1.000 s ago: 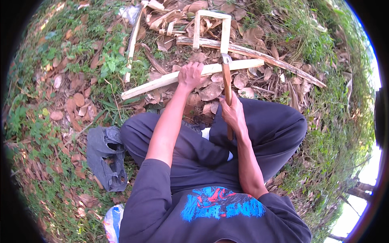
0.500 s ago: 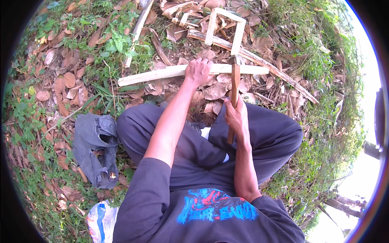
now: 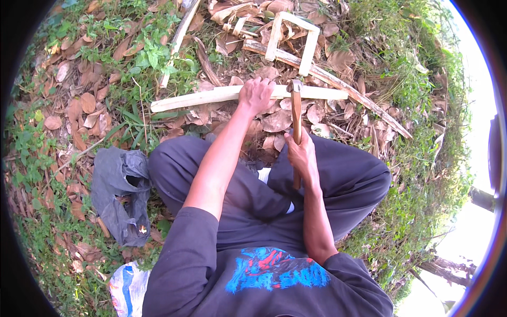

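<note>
My left hand [image 3: 257, 96] is closed over a pale wooden strip [image 3: 200, 98] that lies crosswise on the ground in front of my folded legs. A second piece seems to overlap it along its middle, though my fingers hide part of that. In my right hand [image 3: 302, 156] is a hammer [image 3: 296, 111], gripped round its wooden handle. The hammer's metal head is over the strip, to the right of my left hand; whether it touches the wood I cannot tell. Just beyond lies a three-sided frame [image 3: 297, 22] of pale wood strips.
A long rough stick [image 3: 369, 101] slants away behind the strip. Another pale stick [image 3: 179, 39] lies at the far left. Beside my left knee is a dark plastic bag [image 3: 120, 198], with a white and blue bag [image 3: 127, 285] nearer me. Dry leaves [image 3: 277, 120] and grass cover the ground.
The hammer has shifted left along the strip, closer to my left hand, its head now lower over the wood. My left hand keeps its hold on the strip.
</note>
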{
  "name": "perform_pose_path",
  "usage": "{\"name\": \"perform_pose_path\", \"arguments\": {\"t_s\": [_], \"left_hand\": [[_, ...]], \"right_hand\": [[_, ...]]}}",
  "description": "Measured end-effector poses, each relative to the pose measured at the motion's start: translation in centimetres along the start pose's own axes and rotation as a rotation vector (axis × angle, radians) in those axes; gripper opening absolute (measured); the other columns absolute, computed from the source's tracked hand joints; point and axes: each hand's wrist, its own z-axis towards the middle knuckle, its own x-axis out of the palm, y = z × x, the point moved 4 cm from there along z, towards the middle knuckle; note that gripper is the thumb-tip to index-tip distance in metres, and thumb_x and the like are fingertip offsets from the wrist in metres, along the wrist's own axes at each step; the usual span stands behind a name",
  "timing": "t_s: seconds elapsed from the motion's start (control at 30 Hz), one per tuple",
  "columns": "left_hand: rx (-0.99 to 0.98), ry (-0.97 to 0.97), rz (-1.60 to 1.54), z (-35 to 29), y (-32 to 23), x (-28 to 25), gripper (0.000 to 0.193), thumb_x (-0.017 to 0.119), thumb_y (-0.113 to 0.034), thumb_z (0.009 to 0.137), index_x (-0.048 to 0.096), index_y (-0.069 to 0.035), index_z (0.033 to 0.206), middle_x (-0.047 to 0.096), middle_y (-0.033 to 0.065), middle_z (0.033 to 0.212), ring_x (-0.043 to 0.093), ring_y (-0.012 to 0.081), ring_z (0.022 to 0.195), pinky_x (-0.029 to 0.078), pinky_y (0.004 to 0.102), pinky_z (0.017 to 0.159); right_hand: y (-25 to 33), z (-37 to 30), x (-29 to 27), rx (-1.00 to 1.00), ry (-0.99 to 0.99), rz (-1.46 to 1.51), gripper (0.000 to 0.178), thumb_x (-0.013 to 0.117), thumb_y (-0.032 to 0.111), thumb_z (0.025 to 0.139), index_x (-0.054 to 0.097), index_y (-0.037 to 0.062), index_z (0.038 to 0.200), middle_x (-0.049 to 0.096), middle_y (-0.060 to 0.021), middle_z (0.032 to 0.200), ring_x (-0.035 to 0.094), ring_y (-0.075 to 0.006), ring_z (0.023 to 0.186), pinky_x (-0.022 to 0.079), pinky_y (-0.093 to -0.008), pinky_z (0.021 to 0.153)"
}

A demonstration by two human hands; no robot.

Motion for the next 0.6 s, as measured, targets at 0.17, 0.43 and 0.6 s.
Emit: {"name": "perform_pose_path", "arguments": {"t_s": [0.17,0.43,0.6], "left_hand": [[-0.04,0.056,-0.033,0.7,0.0,0.2,0.047,0.082,-0.037,0.075,0.066,-0.009,0.109,0.07,0.0108,0.102,0.068,0.0294,0.096,0.056,0.0442,0.081],[0.036,-0.136,-0.038,0.4,-0.2,-0.5,0.028,0.069,-0.022,0.081,0.064,-0.008,0.105,0.069,0.011,0.099,0.067,0.0296,0.088,0.055,0.0436,0.075],[0.003,0.002,-0.055,0.8,-0.1,-0.6,0.035,0.075,-0.029,0.08,0.063,-0.007,0.105,0.068,0.0105,0.097,0.067,0.0295,0.086,0.055,0.0439,0.075]], "right_hand": [[1.3,-0.8,-0.7,-0.057,-0.031,0.105,0.027,0.067,0.024,0.098,0.054,0.0008,0.1,0.059,-0.0117,0.07,0.054,-0.0196,0.059,0.047,-0.0373,0.058],[-0.2,0.1,0.7,-0.034,0.002,0.12,0.02,0.063,0.022,0.103,0.051,0.0078,0.096,0.045,0.0033,0.059,0.043,-0.0076,0.044,0.035,-0.028,0.039],[-1.0,0.3,1.1,0.047,0.019,0.155,0.02,0.063,0.022,0.103,0.051,0.0069,0.096,0.044,0.0029,0.057,0.043,-0.0088,0.042,0.035,-0.0285,0.038]]}}
